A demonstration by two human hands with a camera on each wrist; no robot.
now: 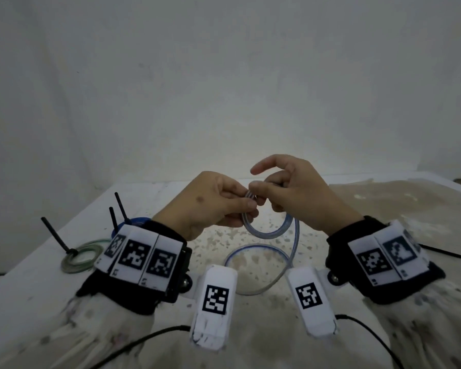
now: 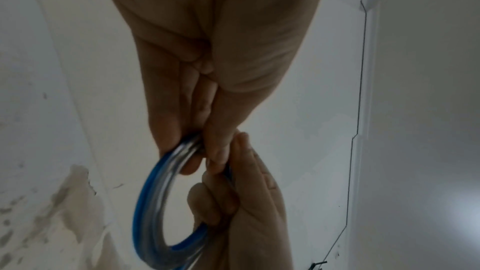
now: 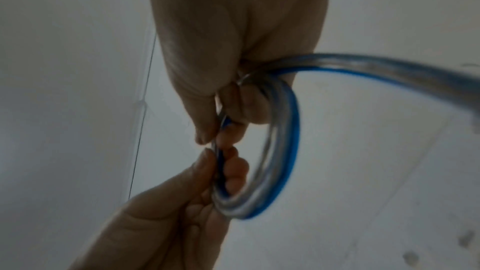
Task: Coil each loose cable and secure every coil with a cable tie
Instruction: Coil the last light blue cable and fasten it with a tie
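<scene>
A clear cable with a blue stripe (image 1: 266,233) is held above the table, part wound into a small coil (image 2: 153,194) that hangs below both hands. My left hand (image 1: 210,203) pinches the top of the coil (image 3: 280,151) between thumb and fingers. My right hand (image 1: 290,187) grips the same cable beside it, index finger raised. The loose tail (image 1: 256,251) loops down onto the table between the wrists.
A green coil (image 1: 81,257) bound with a black cable tie (image 1: 56,238) lies at the left. A blue coil (image 1: 136,222) with upright black ties sits behind my left wrist. A thin black wire (image 1: 442,253) crosses the stained table (image 1: 250,262) at right.
</scene>
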